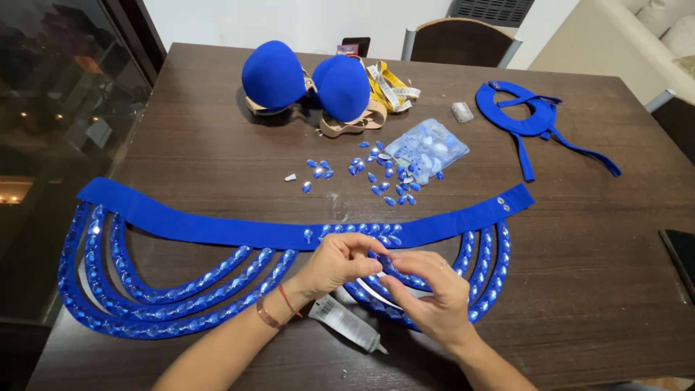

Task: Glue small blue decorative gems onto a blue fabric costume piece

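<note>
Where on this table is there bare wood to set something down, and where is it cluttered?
Bare wood lies right of the blue belt, below the blue collar piece, up to the dark phone at the edge; also far left of the bra cups. Crowded: the loose gems and gem bag mid-table, and around both hands, left and right, near the glue tube.

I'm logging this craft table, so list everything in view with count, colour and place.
belt: one, blue with gem-covered loops, across the near table
loose gems: many, blue, table centre
gem bag: one, clear, right of centre
bra cups: two, blue, far side
tape measure: one, yellow, beside the cups
collar piece: one, blue, far right
glue tube: one, grey, near edge
table: one, dark brown wood
chair: one, brown, beyond the table
left hand: pinching at the belt
right hand: on the belt loops
</note>
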